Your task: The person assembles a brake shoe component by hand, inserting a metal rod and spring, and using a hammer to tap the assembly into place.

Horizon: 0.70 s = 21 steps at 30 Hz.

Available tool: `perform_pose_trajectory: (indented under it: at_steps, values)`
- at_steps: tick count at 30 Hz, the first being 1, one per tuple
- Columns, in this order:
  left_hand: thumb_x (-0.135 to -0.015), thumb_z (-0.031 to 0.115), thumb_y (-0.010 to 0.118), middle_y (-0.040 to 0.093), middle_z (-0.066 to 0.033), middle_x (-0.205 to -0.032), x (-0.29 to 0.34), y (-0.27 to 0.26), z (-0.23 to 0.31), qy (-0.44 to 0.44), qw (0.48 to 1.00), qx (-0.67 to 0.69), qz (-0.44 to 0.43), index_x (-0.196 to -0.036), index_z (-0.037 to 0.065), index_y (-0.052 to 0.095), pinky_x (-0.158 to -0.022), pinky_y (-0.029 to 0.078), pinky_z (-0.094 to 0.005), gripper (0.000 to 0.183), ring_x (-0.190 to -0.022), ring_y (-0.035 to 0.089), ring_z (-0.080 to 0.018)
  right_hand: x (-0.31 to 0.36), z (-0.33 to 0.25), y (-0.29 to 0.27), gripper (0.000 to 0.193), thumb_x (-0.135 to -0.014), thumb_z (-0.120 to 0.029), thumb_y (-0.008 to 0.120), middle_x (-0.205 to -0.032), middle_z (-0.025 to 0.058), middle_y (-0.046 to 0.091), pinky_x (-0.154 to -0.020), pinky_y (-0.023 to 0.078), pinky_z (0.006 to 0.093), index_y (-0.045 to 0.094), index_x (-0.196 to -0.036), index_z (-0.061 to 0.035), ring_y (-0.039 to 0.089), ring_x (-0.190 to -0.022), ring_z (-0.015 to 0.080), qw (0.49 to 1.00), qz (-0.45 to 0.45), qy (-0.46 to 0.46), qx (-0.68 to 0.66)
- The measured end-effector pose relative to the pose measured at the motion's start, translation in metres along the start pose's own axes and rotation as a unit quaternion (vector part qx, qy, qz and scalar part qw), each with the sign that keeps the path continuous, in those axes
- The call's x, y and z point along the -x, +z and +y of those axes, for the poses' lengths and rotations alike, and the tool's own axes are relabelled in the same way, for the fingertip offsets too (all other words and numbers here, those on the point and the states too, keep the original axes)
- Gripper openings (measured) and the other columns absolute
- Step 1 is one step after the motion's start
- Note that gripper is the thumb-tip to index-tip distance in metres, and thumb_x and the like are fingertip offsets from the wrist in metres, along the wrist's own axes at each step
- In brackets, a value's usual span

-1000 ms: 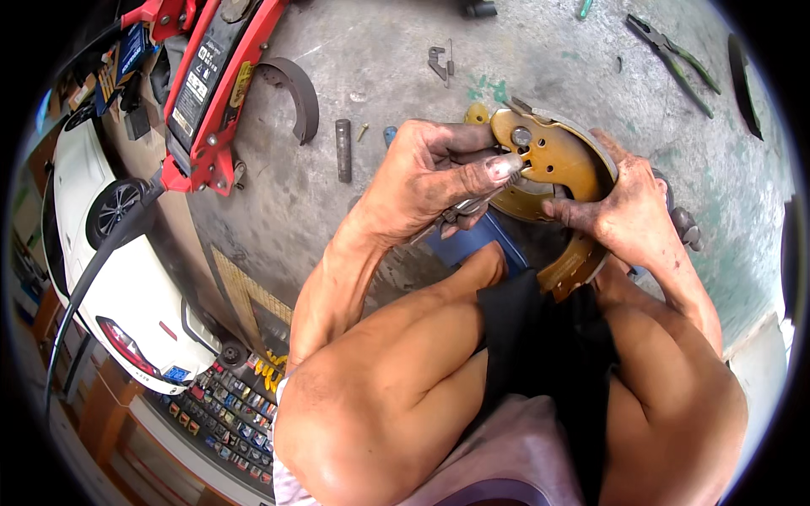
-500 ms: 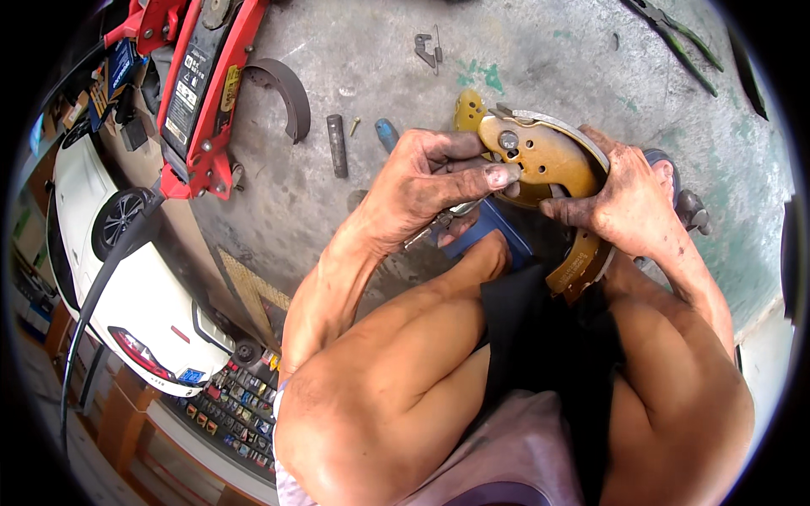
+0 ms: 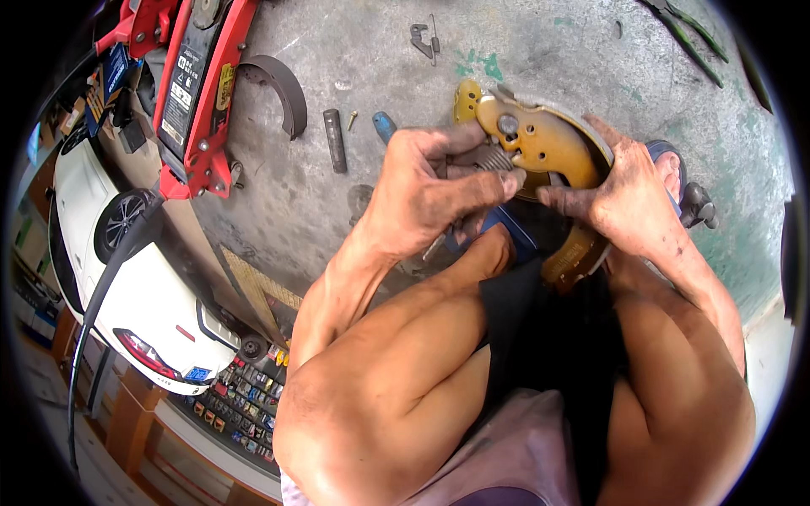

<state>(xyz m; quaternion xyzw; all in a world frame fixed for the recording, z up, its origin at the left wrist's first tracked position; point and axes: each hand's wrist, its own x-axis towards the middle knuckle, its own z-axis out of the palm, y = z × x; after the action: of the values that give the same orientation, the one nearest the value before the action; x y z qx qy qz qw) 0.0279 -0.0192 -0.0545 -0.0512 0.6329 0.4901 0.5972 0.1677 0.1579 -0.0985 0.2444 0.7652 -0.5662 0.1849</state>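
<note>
In front of my knees, I hold up a brake shoe [image 3: 548, 145] with a yellow-brown metal web. My right hand [image 3: 633, 190] is closed round its right side, the thumb over the inner edge and fingers behind the curved rim. A second brake shoe [image 3: 575, 257] hangs below, its upper part hidden by my right hand. My left hand [image 3: 422, 185] pinches a coil spring [image 3: 496, 158] between thumb and fingers, right beside the holes in the upper shoe's web. Whether the spring's end sits in a hole I cannot tell. A yellow perforated end [image 3: 467, 101] juts out behind the shoe.
On the concrete floor lie a loose brake shoe [image 3: 289, 97], a dark cylinder [image 3: 336, 142], a bolt [image 3: 352, 121], a blue-handled tool [image 3: 384, 126], a small lever with spring [image 3: 422, 40] and green-handled pliers [image 3: 696, 42]. A red floor jack [image 3: 218, 110] stands at left, a white car [image 3: 139, 291] beyond.
The coil spring now shows between my left thumb and fingers, where the hand hid it before. My left thumb has shifted slightly at the shoe's web. My right hand keeps its grip.
</note>
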Motion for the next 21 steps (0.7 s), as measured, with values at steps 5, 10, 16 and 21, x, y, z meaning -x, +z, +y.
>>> perform_pose_trajectory:
  at_steps: [5, 10, 16, 21]
  values:
    - [-0.086, 0.007, 0.075, 0.061, -0.0022, -0.064, -0.002, -0.001, 0.0, 0.03, 0.999, -0.021, 0.001, -0.097, -0.007, 0.068, -0.041, 0.036, -0.0217, 0.019, -0.047, 0.051, -0.0056, -0.004, 0.004, 0.003, 0.055, -0.072, -0.022, 0.083, -0.093, 0.0268, 0.069, -0.083, 0.054, 0.0431, 0.061, -0.112, 0.0078, 0.07, -0.092, 0.0404, 0.999, -0.007, -0.001, -0.043]
    - [-0.086, 0.006, 0.074, 0.061, -0.0008, -0.065, -0.003, -0.002, 0.002, 0.019, 0.999, -0.03, -0.014, -0.102, -0.007, 0.068, -0.042, 0.034, -0.0215, 0.021, -0.047, 0.049, -0.0048, -0.004, 0.01, 0.008, 0.058, -0.071, -0.024, 0.084, -0.094, 0.0268, 0.07, -0.085, 0.054, 0.0429, 0.061, -0.113, 0.0081, 0.07, -0.093, 0.04, 0.997, -0.011, 0.006, -0.082]
    - [-0.087, 0.007, 0.075, 0.062, -0.0005, -0.066, 0.001, 0.003, -0.002, 0.073, 0.997, -0.022, 0.009, -0.106, -0.007, 0.067, -0.043, 0.035, -0.0209, 0.025, -0.049, 0.05, -0.0044, -0.005, 0.002, 0.005, 0.065, -0.072, -0.025, 0.083, -0.098, 0.0293, 0.069, -0.087, 0.054, 0.0419, 0.058, -0.12, 0.0097, 0.07, -0.095, 0.0402, 0.999, 0.015, -0.008, -0.042]
    - [-0.086, 0.006, 0.075, 0.065, -0.0009, -0.07, -0.003, -0.005, -0.017, 0.048, 0.999, 0.002, -0.007, -0.111, -0.008, 0.066, -0.044, 0.036, -0.0196, 0.029, -0.05, 0.05, -0.0038, -0.005, 0.007, 0.003, 0.07, -0.072, -0.026, 0.083, -0.1, 0.0309, 0.069, -0.09, 0.053, 0.0418, 0.056, -0.124, 0.0118, 0.068, -0.1, 0.041, 1.0, 0.005, -0.009, 0.002]
